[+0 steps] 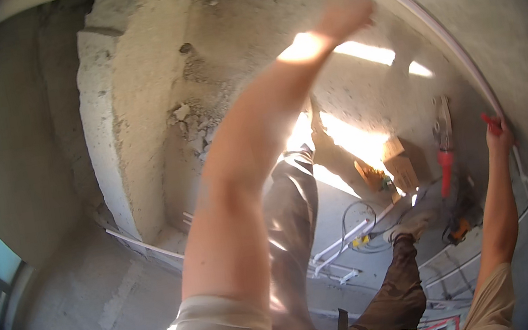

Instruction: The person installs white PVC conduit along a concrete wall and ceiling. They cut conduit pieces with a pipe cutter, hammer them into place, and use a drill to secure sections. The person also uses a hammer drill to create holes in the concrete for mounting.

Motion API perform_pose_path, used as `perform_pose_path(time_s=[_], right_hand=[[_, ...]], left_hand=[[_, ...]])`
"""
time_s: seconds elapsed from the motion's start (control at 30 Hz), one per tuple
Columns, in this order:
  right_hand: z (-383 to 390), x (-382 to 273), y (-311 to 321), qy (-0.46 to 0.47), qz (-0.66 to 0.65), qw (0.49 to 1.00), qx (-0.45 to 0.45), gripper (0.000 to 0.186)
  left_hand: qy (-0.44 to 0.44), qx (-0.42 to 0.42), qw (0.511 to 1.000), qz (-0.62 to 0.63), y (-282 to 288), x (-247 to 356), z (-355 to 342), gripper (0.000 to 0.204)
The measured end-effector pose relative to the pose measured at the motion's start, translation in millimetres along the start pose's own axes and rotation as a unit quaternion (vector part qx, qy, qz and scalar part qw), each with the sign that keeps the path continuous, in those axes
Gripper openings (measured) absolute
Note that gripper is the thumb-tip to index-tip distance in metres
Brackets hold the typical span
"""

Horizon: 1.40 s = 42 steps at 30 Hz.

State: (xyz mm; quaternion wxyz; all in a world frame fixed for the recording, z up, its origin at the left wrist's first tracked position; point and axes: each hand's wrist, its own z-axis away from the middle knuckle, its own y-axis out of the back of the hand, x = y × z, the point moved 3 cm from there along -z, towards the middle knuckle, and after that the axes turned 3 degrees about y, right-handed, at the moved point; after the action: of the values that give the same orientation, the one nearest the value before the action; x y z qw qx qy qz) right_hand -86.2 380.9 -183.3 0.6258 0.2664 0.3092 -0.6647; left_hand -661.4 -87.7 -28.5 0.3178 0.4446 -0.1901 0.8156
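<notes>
Pale pipe, upper centre to right of frame; probably light, springy, smooth; best gripped mid-length. Right hand: fingers closed on red object beside it. Left hand, upper centre: blurred, finger state cannot be told.

The pipe looks smooth plastic — the pillar rough, matt concrete, the box cardboard, the trousers cloth.
</notes>
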Motion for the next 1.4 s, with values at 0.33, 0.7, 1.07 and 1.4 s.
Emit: perform_pose_path(time_s=[0.33, 0.7, 1.07, 1.4], right_hand=[[22, -21, -1, 0.052, 0.008, 0.996, 0.074, 0.011], [30, -19, 6, 0.054, 0.201, 0.973, -0.097, 0.04], [120, -33, 17, 0.102, 0.019, 0.981, 0.166, 0.016], [448, -96, 39, -0.156, 0.558, 0.815, 0.011, 0.044]], left_hand=[[-0.001, 0.192, 0.876, 0.443, 293, 75, -47, 0.028], [-0.079, 0.261, 0.766, 0.582, 292, 59, -98, 0.012], [-0.12, 0.237, 0.684, 0.679, 260, 41, -31, 0.035], [-0.128, 0.24, 0.656, 0.704, 93, 84, 245, 0.033]])
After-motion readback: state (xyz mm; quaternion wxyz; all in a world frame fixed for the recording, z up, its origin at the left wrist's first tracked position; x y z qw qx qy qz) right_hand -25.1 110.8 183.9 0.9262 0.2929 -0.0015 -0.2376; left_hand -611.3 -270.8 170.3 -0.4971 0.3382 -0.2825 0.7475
